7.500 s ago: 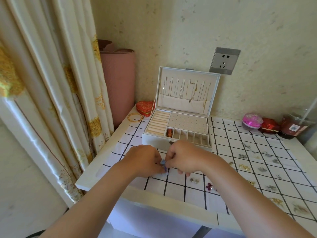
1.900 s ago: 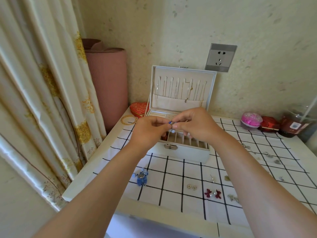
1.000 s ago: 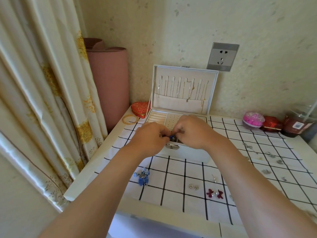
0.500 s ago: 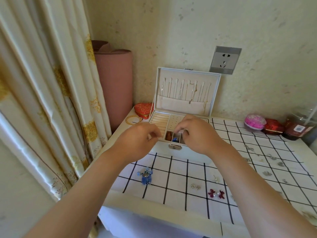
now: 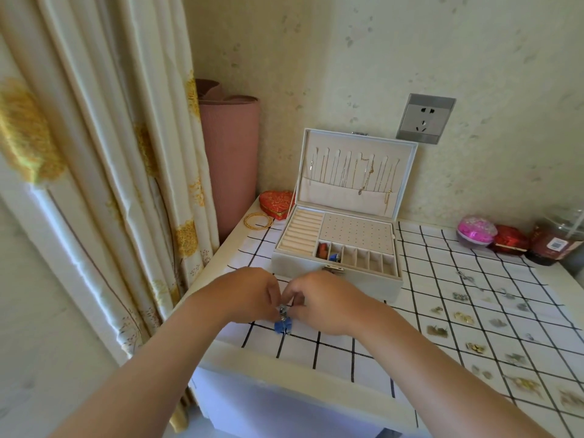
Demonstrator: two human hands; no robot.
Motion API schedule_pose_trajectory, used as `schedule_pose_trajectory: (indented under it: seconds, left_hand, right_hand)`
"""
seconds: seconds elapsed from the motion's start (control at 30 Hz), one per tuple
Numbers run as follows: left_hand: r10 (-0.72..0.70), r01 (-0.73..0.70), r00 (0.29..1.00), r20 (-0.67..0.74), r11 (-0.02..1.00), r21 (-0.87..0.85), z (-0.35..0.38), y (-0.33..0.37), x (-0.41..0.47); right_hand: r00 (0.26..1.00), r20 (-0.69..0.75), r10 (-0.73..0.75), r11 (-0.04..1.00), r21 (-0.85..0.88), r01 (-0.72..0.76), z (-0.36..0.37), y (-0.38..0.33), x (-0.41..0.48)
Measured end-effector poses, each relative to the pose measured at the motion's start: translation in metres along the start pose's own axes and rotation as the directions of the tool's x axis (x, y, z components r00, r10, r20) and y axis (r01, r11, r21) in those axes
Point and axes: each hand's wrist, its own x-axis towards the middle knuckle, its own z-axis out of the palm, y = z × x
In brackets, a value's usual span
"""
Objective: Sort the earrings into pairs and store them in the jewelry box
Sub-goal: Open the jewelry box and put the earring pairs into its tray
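The white jewelry box (image 5: 335,281) stands open near the table's back left. Its first small compartment holds red earrings (image 5: 322,250) and the second holds a blue earring (image 5: 334,256). In front of the box, low over the checked cloth, my left hand (image 5: 249,292) and my right hand (image 5: 325,306) meet fingertip to fingertip. Both pinch the top of a blue bow earring (image 5: 283,325) that hangs between them. Several small gold and silver earrings (image 5: 463,317) lie spread over the cloth on the right.
A red heart box (image 5: 275,201) and gold bangles (image 5: 259,220) sit left of the jewelry box. A pink round case (image 5: 476,231), a red case (image 5: 510,239) and a drink cup (image 5: 557,241) stand at the back right. A curtain (image 5: 104,159) and a pink roll (image 5: 229,153) flank the left.
Both hands came down from the box's small compartments to the cloth's front left and took hold of the blue bow earring there. A blue earring now lies in the second compartment.
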Motion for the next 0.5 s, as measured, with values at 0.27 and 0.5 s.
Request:
schedule_pose_trajectory:
  seconds: [0.27,0.5]
  left_hand:
    - [-0.004,0.004,1.000,-0.007,1.000,0.010,0.000,0.002,0.007]
    - [0.061,-0.148,0.985,-0.163,0.791,-0.594,-0.019,-0.001,0.003]
  right_hand:
    - [0.993,-0.021,0.116,0.987,0.117,-0.112,0.008,0.002,0.005]
    - [0.985,-0.079,0.151,0.896,0.433,-0.102,-0.025,-0.001,-0.005]
